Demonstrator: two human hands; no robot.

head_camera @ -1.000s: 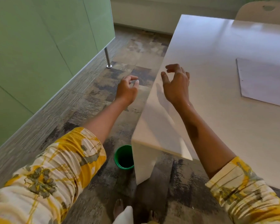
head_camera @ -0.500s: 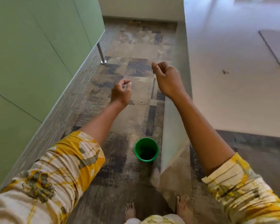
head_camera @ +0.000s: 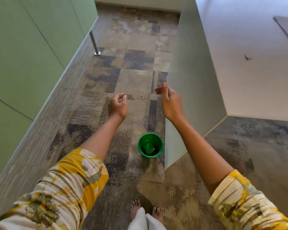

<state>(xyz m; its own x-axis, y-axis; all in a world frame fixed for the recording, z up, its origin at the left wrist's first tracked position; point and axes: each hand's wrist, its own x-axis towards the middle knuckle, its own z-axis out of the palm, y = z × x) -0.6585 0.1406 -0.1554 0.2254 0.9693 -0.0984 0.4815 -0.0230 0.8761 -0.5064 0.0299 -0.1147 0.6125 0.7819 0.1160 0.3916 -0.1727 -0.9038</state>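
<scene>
Hands hover empty: our left hand (head_camera: 117,106) and right hand (head_camera: 170,102) hang beyond the small round green plastic bucket (head_camera: 158,144), fingers loosely curled around nothing. The bucket stands upright on the mottled brown floor (head_camera: 133,80); the white table's end panel (head_camera: 189,80) rises just right of it, our bare feet (head_camera: 135,208) nearer us.

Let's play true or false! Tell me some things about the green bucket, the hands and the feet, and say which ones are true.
1. The green bucket stands on the floor. True.
2. The left hand holds the bucket. False: it is in the air and holds nothing.
3. The right hand lies flat on the white table. False: it hangs in the air beside the table, empty.
4. The bucket is close to the table's side panel. True.
5. The person wears shoes. False: the feet are bare.
</scene>
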